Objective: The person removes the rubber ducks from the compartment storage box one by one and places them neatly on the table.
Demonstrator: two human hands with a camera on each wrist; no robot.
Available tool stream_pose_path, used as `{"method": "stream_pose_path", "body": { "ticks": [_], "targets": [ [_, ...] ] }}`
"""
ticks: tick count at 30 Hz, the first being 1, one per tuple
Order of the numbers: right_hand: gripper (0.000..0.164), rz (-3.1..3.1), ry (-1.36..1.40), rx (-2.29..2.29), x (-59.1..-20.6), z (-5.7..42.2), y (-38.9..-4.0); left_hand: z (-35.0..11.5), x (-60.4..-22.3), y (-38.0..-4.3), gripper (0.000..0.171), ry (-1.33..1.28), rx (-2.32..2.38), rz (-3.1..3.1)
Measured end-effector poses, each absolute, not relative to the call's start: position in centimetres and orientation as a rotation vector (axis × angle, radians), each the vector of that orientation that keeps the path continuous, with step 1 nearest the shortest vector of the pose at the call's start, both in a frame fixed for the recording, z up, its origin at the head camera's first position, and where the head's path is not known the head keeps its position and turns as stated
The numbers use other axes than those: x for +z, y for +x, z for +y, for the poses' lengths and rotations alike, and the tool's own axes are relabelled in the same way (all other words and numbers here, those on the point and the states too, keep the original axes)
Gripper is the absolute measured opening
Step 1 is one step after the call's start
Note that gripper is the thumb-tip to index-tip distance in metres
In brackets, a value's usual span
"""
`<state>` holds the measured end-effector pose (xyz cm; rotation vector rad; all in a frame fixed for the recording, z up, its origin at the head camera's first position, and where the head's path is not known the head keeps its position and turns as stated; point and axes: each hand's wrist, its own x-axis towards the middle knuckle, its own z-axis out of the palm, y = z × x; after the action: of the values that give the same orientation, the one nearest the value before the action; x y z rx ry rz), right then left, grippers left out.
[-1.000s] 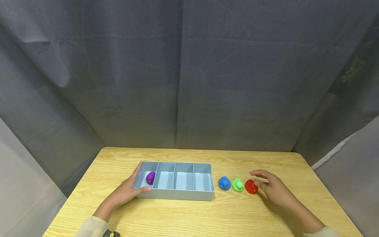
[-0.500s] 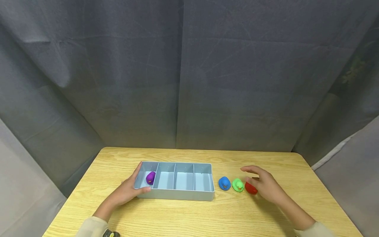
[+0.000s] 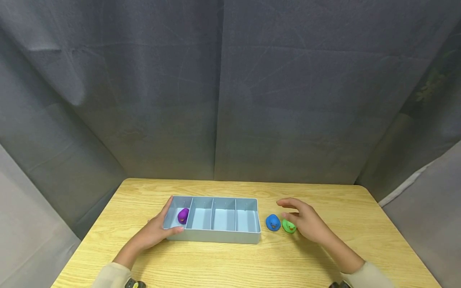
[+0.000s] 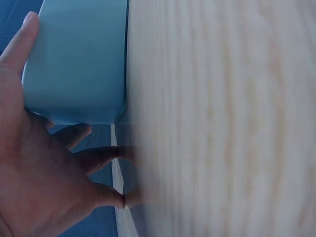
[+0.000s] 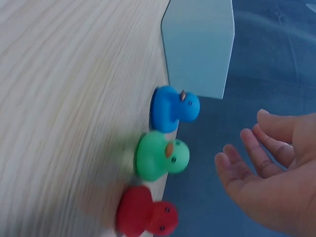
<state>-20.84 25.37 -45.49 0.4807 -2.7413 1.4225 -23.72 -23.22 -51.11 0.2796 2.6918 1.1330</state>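
A grey-blue box (image 3: 212,236) with a row of compartments stands on the table. In its leftmost compartment sits a purple toy duck (image 3: 183,216). My left hand (image 3: 154,231) rests against the box's left end, thumb along the front rim and fingers spread straight. My right hand (image 3: 307,222), loosely extended and holding nothing, hovers beside the loose toy ducks. In the right wrist view a blue duck (image 5: 173,108), a green duck (image 5: 159,155) and a red duck (image 5: 143,212) stand in a row, apart from the fingers. The head view has the red one hidden behind the hand.
The wooden table (image 3: 212,266) has its back edge close to a grey curtain (image 3: 281,120). More grey cloth hangs at both sides. The blue duck stands just right of the box.
My right hand has moved left, from beside the red duck to above the green one, covering the red duck in the head view. The left hand and box have stayed put.
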Motion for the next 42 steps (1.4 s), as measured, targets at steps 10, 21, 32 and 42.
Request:
{"method": "stream_pose_path", "body": {
  "ticks": [10, 21, 32, 42],
  "targets": [
    [0.037, -2.727, 0.573, 1.521, -45.9, 22.2, -21.6, -23.3, -51.4, -23.9, 0.117, 0.276, 1.131, 2.696],
    [0.035, -2.699, 0.673, 1.538, -46.2, 18.4, -21.8, -23.3, -51.3, -23.8, 0.116, 0.273, 1.125, 2.694],
    [0.033, -2.675, 0.707, 1.492, -46.0, 15.9, -21.9, -23.3, -51.2, -23.7, 0.116, 0.278, 1.127, 2.691],
    [0.033, -2.691, 0.761, 1.607, -45.5, 12.9, -21.6, -23.3, -51.3, -23.8, 0.116, 0.266, 1.119, 2.687]
  ]
}}
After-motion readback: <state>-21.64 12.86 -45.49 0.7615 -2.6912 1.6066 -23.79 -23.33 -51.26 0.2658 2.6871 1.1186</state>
